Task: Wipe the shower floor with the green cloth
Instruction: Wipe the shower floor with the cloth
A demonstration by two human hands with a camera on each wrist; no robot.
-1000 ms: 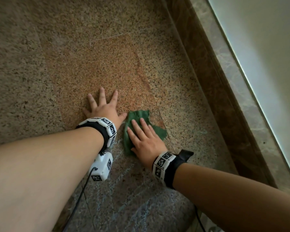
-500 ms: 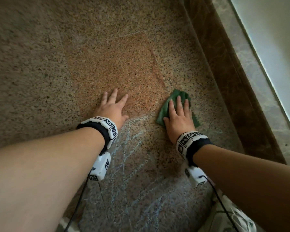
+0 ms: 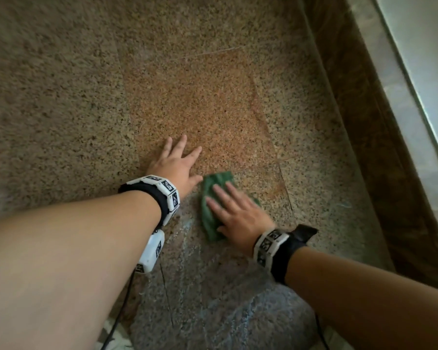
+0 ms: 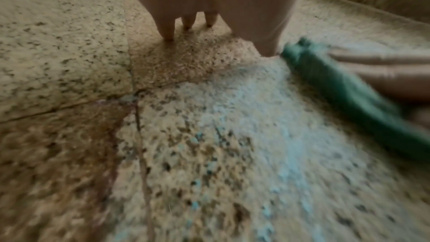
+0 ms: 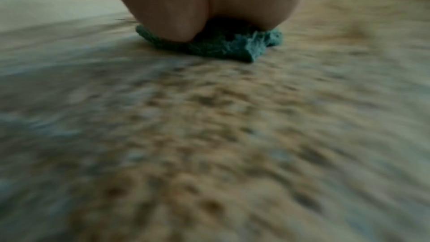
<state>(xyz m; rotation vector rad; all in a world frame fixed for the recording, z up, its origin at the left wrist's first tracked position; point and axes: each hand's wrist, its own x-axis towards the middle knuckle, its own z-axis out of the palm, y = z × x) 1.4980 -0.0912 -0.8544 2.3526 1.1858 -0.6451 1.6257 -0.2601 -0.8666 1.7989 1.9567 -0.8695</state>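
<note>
Green crumpled cloth [image 3: 209, 198] lies under the right hand [image 3: 238, 213], whose straight fingers press it flat onto the speckled granite shower floor [image 3: 213, 102]. Just left of the cloth, the left hand [image 3: 173, 165] rests on the floor, fingers spread.

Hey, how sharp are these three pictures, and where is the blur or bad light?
Head view: mostly sharp, the right hand on the green cloth slightly smeared, bright light along the right edge. Left wrist view: left hand and floor fairly clear up top, lower floor and cloth smeared. Right wrist view: dim, blurred nearly throughout.
</note>
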